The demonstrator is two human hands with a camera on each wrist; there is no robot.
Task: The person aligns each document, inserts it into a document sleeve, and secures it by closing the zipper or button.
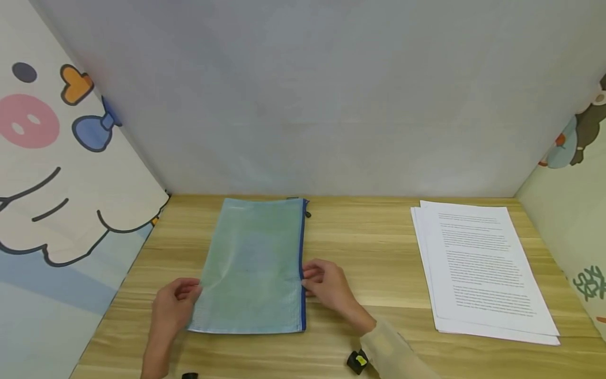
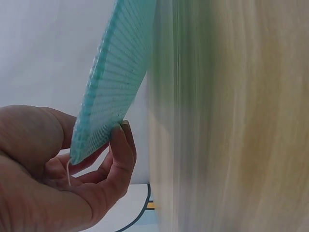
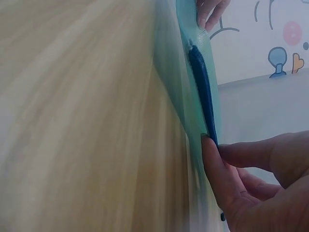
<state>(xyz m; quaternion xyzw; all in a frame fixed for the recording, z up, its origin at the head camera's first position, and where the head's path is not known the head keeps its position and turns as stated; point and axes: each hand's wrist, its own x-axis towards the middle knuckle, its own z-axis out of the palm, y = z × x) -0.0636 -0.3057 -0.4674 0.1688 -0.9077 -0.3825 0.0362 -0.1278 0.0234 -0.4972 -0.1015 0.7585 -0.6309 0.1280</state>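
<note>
A translucent green zipper pouch [image 1: 251, 263] with a blue zipper [image 1: 302, 247] down its right side is held between both hands, left of the table's middle. My left hand [image 1: 174, 305] pinches the pouch's left edge near its lower corner; in the left wrist view the ribbed edge [image 2: 104, 87] sits between thumb and fingers, tilted up from the wood. On the other side my right hand [image 1: 331, 287] pinches the zipper edge. The right wrist view shows thumb and forefinger gripping the blue zipper strip [image 3: 203, 87], with the pouch raised over the table.
Printed paper sheets [image 1: 483, 268] lie stacked, slightly askew, on the right of the wooden table [image 1: 369, 237]. A pale wall [image 1: 331, 105] stands behind, with cartoon-printed panels at left and right. A small black object [image 1: 357, 362] is beside the right sleeve [image 1: 393, 350].
</note>
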